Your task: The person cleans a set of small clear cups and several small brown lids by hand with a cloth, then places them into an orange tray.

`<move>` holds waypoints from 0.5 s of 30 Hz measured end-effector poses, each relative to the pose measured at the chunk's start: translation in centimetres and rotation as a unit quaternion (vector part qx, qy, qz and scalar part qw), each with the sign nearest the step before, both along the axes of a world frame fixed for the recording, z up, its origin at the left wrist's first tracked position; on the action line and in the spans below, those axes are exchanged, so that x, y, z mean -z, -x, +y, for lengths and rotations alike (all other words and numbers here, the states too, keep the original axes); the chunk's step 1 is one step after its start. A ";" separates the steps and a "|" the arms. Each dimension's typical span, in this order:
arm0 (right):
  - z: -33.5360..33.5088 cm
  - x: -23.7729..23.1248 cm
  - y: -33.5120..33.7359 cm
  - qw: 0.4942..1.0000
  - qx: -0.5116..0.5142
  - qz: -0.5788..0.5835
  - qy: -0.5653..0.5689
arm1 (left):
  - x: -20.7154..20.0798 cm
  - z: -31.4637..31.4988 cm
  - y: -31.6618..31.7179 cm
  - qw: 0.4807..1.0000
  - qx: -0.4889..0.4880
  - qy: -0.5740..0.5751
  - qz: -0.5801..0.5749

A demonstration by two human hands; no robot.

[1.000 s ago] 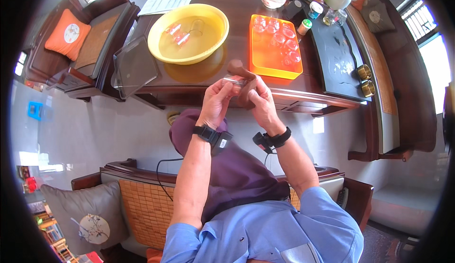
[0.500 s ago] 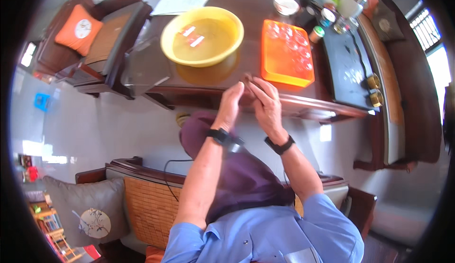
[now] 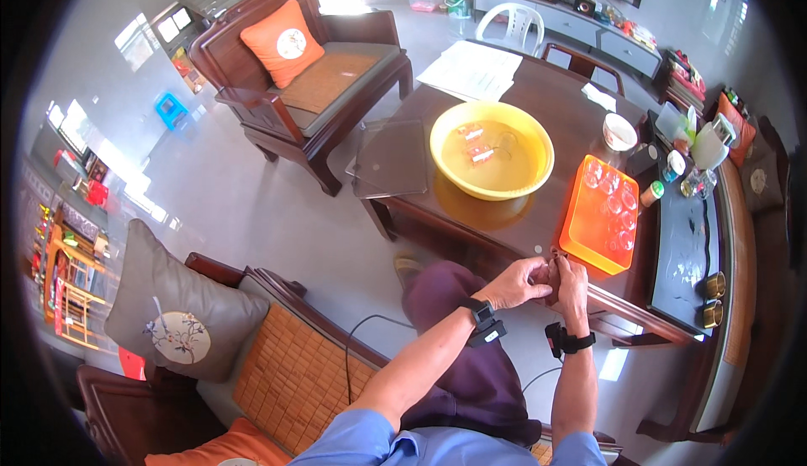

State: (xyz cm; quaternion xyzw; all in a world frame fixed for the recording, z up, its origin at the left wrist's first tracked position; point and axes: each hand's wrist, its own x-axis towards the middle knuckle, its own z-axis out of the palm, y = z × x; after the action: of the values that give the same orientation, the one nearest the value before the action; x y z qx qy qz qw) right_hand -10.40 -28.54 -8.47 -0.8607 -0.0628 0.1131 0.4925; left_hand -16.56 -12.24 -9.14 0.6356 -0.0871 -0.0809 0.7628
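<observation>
My left hand and my right hand meet just over the table's front edge. Their fingers are pinched together around something small and dark reddish-brown that I cannot make out, since the fingertips cover most of it. Right beyond them is an orange plastic tray with several clear small cups in its compartments. To the left of the tray stands a yellow basin of water, with red-and-white packets and a thin dark loop in it.
On the dark wooden table are papers, a white bowl and a green-capped jar. A black tea board with two brass-coloured cups lies at the right. A clear sheet overhangs the left corner. An armchair stands beyond.
The view has swung left, showing more of the room. Both hands stay together at the table's front edge and are now closer to the orange tray's near side.
</observation>
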 end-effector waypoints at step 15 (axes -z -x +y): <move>0.0 -1.2 1.1 0.996 -0.066 -0.010 -0.067 | -0.4 -0.1 0.3 0.998 0.060 -0.030 -0.022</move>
State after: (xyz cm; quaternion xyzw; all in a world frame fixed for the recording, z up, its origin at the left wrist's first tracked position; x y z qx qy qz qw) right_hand -11.51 -28.50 -7.22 -0.8208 -0.1313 0.1325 0.5399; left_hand -16.88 -12.35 -8.77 0.6533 -0.1391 -0.1150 0.7352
